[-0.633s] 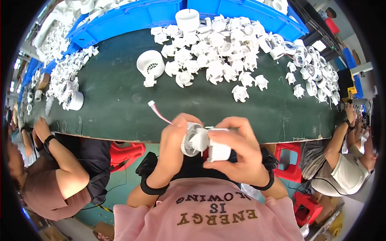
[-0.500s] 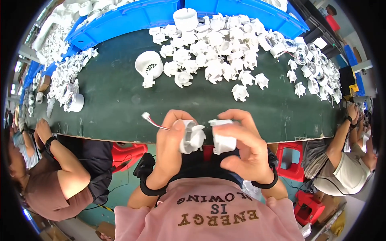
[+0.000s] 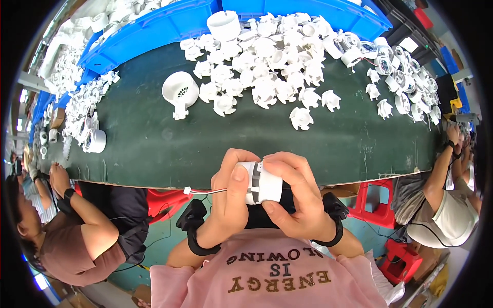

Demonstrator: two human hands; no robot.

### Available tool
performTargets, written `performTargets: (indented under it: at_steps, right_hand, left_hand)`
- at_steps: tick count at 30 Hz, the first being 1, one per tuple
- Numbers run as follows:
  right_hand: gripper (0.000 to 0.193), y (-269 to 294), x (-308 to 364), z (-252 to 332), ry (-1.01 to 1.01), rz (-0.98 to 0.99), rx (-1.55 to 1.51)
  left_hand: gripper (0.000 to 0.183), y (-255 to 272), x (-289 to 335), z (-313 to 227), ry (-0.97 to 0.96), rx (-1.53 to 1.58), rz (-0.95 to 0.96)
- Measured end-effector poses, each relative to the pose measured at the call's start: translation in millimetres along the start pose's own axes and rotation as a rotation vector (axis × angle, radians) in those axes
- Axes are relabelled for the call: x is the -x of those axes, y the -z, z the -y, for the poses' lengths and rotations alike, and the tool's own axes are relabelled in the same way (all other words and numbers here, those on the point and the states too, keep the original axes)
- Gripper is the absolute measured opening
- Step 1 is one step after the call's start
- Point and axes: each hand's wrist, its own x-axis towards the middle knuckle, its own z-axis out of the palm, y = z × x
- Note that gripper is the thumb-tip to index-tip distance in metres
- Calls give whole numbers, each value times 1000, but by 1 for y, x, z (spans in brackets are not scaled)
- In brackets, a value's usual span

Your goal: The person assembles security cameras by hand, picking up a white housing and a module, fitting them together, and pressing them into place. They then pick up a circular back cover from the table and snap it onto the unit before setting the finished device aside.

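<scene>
Close to the table's front edge, my left hand (image 3: pixel 229 192) grips a white round fan housing (image 3: pixel 252 197). Thin red, white and dark wires (image 3: pixel 211 191) run out from it to the left and end in a small white plug (image 3: pixel 187 190). Fingers and thumb of my right hand (image 3: pixel 300 192) are wrapped round a white round cover (image 3: pixel 270 186). The cover sits against the housing's right side, with dark slots showing between them. The bladed wheel inside the housing is hidden.
A pile of white fan wheels (image 3: pixel 264 66) covers the far middle of the green table (image 3: pixel 154 149). A white housing with a stem (image 3: pixel 180 95) lies left of it. White round parts (image 3: pixel 405 77) are heaped at right. Blue bins (image 3: pixel 154 36) line the back. Co-workers sit on both sides.
My two hands have come together. The cover, apart from the housing before, now meets it, and the bladed wheel has gone out of sight. The wire plug hangs lower.
</scene>
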Motion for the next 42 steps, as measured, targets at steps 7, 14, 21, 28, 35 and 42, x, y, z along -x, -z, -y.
performTargets:
  at_steps: [7,14,21,28,35,42]
  right_hand:
    - [55,-10,10,-3,11,25,-74]
    - [65,-15,10,-8,133,13,-11]
    - [71,-10,4,-5,184,41,-149]
    - [81,-7,11,-4,-138,-75,96]
    - [79,8,0,-11,-293,-348,-462]
    - [69,4,4,-17,-233,-275,-315]
  left_hand:
    - [43,-5,0,-2,-108,-96,1]
    - [38,-12,7,-1,-141,-38,37]
    - [38,-11,6,-1,-160,-66,72]
    - [65,-9,-5,-26,175,297,78]
    - [74,40,-41,-18,-181,-602,8]
    - [49,105,-94,24,-5,-936,-376]
